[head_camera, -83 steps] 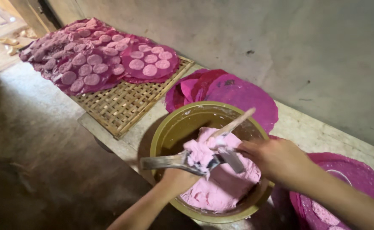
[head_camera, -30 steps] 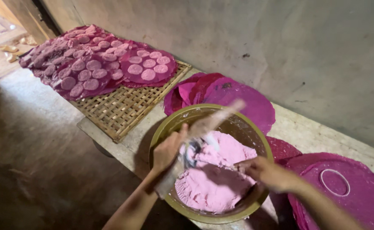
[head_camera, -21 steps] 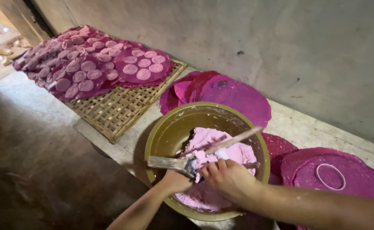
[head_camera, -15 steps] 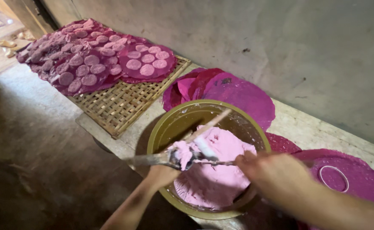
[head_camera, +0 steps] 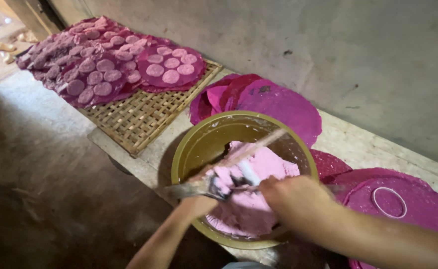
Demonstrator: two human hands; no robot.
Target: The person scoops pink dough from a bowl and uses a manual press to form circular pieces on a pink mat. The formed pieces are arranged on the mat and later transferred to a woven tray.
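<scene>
Over the olive-green bowl (head_camera: 191, 144) at the tabletop (head_camera: 358, 144) edge, both hands busy. Left hand (head_camera: 196, 205) closed around the handle of a metal spatula (head_camera: 199, 188), blade smeared with pink dough (head_camera: 251, 199). Right hand (head_camera: 296, 201) curled shut just beside it, gripping something thin at the spatula's tip, blurred, hard to say exactly what. Long pale stick (head_camera: 251, 149) slanting across the bowl, one end out over the far rim, the other down among the fingers; cannot tell which hand has it. Dough heaped in the near half of the bowl, touching the wall under the right wrist.

Behind the bowl, a stack of round magenta sheets (head_camera: 279, 104), overlapping, flat on the tabletop. To the right, another magenta sheet (head_camera: 428, 209) with a thin ring (head_camera: 389, 201) lying on it. Further left, a woven bamboo tray (head_camera: 144, 117) carrying more magenta sheets dotted with small pink discs (head_camera: 170, 76), row after row running toward the far corner. Bare grey wall (head_camera: 328, 45) along the back.
</scene>
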